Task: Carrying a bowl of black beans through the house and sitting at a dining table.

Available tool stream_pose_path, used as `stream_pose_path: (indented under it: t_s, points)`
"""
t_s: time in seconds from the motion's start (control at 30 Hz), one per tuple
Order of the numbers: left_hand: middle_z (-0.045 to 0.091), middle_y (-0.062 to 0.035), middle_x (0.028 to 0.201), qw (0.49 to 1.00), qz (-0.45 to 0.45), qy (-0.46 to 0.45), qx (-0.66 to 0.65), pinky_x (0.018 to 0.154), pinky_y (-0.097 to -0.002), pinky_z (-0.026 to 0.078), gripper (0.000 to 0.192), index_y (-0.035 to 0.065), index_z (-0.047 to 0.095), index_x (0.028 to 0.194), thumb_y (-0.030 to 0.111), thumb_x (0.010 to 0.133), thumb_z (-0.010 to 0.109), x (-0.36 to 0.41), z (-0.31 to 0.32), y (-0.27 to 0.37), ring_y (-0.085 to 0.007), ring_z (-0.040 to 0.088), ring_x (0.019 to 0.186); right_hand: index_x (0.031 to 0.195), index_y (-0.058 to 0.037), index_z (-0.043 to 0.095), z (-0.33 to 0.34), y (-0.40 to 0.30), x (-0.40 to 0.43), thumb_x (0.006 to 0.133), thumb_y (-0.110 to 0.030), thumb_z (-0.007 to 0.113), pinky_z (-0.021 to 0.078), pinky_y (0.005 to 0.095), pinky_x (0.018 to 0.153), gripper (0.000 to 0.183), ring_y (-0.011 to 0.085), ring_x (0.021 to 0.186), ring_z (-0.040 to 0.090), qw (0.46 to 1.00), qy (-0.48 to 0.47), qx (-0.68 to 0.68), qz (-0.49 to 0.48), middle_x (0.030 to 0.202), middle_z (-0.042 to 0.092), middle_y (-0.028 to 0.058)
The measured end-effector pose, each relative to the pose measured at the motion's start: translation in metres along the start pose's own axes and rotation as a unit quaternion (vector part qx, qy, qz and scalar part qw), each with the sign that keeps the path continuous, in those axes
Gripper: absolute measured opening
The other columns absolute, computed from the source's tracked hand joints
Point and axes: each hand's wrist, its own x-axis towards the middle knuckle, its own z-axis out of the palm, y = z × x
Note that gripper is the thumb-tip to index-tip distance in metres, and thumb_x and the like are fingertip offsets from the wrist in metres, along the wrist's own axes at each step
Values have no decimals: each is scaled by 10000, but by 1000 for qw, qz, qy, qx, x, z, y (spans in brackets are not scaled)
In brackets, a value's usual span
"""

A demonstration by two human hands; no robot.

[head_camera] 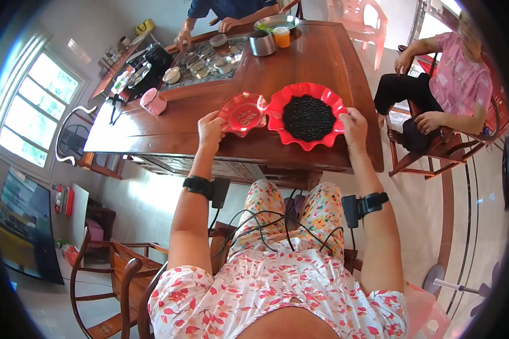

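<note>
Before me at the near edge of the wooden table (186,120) are two red plastic dishes. My left hand (211,130) grips the rim of the smaller one, a wavy-edged red dish (244,111) with a raised character on its base and nothing in it. The larger scalloped red dish (307,143) is held at its right rim by my right hand (355,128). A mound of small black beans or seeds (309,118) covers its middle. The two rims meet or overlap between my hands. Each wrist wears a black strapped device.
A pink mug (153,101) stands at the left. Farther back are a tea tray (180,82) with cups, a steel container (262,43) and an orange drink (281,38). One person (231,10) is across the table, another (460,80) sits right. Black cables (288,224) cross my lap.
</note>
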Motion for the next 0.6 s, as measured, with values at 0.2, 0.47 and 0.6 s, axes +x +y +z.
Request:
stream_pose_path:
  t_s: [0.2,0.47,0.6]
  points:
    - [450,11,460,985,75,138,-64,302,-190,253,132,-5,590,699,79,668,493,-8,2,-8,-45,359,344,717,-18,555,9,-8,-5,644,-222,509,407,312,542,222,225,570,540,998,43,-46,-2,601,543,129]
    - [481,-15,466,962,106,253,6,343,-206,299,264,-12,568,597,224,705,525,-1,-8,-21,-59,395,374,689,-45,528,14,-33,-12,637,-252,465,404,380,566,222,319,622,531,994,35,-91,58,624,539,158]
    - [490,-25,464,964,77,254,10,340,-205,307,278,-14,569,601,237,712,519,-2,-3,-17,-68,401,365,705,-49,528,13,-30,-12,639,-258,462,403,383,562,229,322,614,527,992,38,-112,51,617,538,154]
